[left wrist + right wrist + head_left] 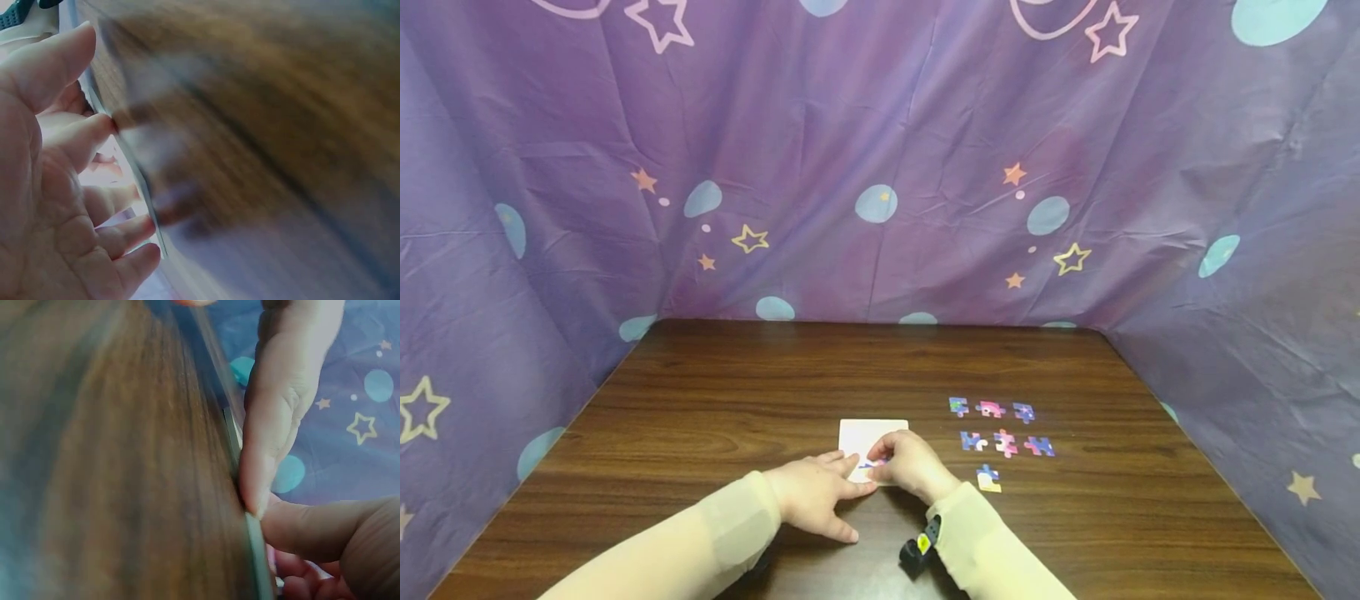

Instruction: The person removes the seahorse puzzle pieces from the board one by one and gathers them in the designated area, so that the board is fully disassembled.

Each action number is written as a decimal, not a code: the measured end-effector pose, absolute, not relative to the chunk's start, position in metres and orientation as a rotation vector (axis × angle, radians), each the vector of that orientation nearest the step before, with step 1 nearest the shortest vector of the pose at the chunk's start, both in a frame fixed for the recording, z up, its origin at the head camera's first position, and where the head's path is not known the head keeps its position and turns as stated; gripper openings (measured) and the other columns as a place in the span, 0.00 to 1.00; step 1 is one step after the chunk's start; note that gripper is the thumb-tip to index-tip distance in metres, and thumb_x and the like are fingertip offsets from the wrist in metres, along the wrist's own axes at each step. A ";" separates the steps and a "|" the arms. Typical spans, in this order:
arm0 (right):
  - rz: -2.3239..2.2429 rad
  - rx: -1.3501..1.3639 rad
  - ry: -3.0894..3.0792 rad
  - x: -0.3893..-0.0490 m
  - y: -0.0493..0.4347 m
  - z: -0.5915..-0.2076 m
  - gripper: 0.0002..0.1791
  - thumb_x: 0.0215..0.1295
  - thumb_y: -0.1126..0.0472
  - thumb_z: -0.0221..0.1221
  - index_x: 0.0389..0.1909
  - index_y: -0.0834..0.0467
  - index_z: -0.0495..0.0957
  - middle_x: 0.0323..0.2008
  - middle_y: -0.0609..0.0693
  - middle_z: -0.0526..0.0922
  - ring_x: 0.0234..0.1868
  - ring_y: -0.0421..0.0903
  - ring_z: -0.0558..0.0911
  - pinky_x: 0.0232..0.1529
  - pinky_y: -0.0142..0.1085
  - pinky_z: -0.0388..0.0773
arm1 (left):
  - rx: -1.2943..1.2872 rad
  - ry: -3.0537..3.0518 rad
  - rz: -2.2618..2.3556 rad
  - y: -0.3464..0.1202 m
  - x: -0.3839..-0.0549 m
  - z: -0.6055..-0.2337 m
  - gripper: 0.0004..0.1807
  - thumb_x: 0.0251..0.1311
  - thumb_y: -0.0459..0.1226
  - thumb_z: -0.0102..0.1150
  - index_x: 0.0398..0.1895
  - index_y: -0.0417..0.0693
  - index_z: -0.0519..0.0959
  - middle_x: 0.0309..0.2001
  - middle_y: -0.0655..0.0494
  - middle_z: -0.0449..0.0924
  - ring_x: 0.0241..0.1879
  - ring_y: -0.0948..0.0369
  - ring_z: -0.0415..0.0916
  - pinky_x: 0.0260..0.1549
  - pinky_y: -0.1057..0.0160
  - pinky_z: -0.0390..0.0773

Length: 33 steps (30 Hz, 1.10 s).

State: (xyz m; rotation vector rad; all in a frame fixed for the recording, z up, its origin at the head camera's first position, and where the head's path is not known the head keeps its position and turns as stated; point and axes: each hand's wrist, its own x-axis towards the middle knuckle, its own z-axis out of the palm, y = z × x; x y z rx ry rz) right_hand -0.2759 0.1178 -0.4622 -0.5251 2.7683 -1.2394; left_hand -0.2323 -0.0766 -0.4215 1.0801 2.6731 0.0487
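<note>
A small white square board (856, 431) lies flat on the table in the head view. My left hand (808, 497) rests on its near left corner with fingers spread, some fingertips on the board. My right hand (916, 465) reaches over the board's right side. Its thumb and index finger pinch a puzzle piece (873, 463) with blue on it, mostly hidden by the fingers. From the left wrist, the left fingers touch the board's thin edge (139, 178). In the right wrist view, the thumb of my right hand (369, 547) is beside that edge; the piece is hidden.
Right of the board, loose puzzle pieces lie in rows: a pink piece (991, 409) in the far row, a pink-and-white piece (1005, 443) in the middle, and a yellow-white piece (988, 479) nearest. The brown wooden table (737, 383) is enclosed by purple patterned cloth (820, 142).
</note>
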 end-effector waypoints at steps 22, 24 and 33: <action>-1.331 -0.521 2.672 -0.278 0.117 -0.463 0.10 0.41 0.69 0.71 0.27 0.62 0.81 0.23 0.46 0.77 0.26 0.39 0.73 0.30 0.31 0.73 | 1.079 2.647 0.138 -0.079 -0.237 -0.423 0.36 0.53 0.61 0.60 0.67 0.69 0.68 0.72 0.45 0.57 0.71 0.47 0.53 0.68 0.49 0.56; -1.327 -0.517 2.675 -0.278 0.117 -0.462 0.11 0.41 0.69 0.71 0.27 0.62 0.81 0.23 0.46 0.76 0.27 0.39 0.73 0.30 0.32 0.72 | 1.072 2.648 0.134 -0.078 -0.237 -0.423 0.36 0.53 0.62 0.60 0.67 0.69 0.68 0.72 0.45 0.57 0.71 0.47 0.53 0.68 0.50 0.56; -1.322 -0.519 2.683 -0.279 0.117 -0.464 0.11 0.42 0.69 0.71 0.27 0.61 0.80 0.24 0.46 0.76 0.28 0.40 0.73 0.32 0.33 0.72 | 1.054 2.649 0.133 -0.079 -0.235 -0.423 0.37 0.53 0.61 0.60 0.68 0.70 0.67 0.73 0.47 0.55 0.71 0.47 0.53 0.67 0.47 0.58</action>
